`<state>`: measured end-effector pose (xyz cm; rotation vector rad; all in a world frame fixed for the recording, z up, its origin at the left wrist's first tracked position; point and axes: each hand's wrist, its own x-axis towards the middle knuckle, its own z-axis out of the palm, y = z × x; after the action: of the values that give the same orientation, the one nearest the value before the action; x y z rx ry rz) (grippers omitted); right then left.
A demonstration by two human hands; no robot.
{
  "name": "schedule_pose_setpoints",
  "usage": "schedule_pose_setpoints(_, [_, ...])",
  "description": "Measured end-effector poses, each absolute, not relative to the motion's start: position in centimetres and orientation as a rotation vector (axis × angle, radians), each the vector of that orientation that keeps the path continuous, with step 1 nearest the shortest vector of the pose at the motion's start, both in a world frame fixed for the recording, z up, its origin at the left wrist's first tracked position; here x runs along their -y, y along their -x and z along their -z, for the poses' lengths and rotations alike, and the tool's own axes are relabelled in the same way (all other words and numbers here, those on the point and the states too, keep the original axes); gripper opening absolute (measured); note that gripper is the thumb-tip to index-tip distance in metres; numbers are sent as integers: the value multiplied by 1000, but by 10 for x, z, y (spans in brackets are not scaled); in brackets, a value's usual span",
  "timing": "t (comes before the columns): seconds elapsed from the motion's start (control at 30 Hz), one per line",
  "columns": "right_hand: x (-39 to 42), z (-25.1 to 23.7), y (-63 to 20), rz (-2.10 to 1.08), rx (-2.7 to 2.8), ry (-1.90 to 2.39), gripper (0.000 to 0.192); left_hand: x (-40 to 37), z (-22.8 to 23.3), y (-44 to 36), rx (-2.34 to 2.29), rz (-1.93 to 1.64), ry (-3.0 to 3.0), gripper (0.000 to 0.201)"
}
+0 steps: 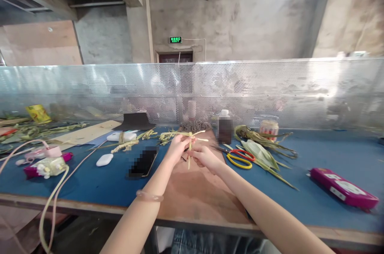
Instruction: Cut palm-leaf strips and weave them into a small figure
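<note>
Pale, straw-like plant strips (198, 134) cross at a small knot or woven centre above the brown board (192, 198). My left hand (179, 147) is closed on the strips near that centre, with ends sticking out to the left and right. My right hand (204, 157) pinches a strip that hangs downward, close beside the left hand. Its fingertips partly hide the strip. Just right of my hands lie scissors (240, 159) with red and yellow handles, their blades pointing toward the board.
Left of the board lie a phone (143, 162), a white case (105, 160) and dried plant pieces (168, 137). To the right are dried leaves (259, 152), a dark bottle (225, 129), a jar (269, 129) and a magenta box (343, 188). A perforated metal panel (135, 86) stands behind.
</note>
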<state>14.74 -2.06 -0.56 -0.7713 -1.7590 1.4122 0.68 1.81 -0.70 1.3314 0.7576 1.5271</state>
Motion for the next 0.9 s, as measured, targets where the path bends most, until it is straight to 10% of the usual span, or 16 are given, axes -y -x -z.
schedule_pose_setpoints(0.9, [37, 5, -140, -1640, 1752, 553, 30, -23, 6, -7, -796, -1654, -1146, 18])
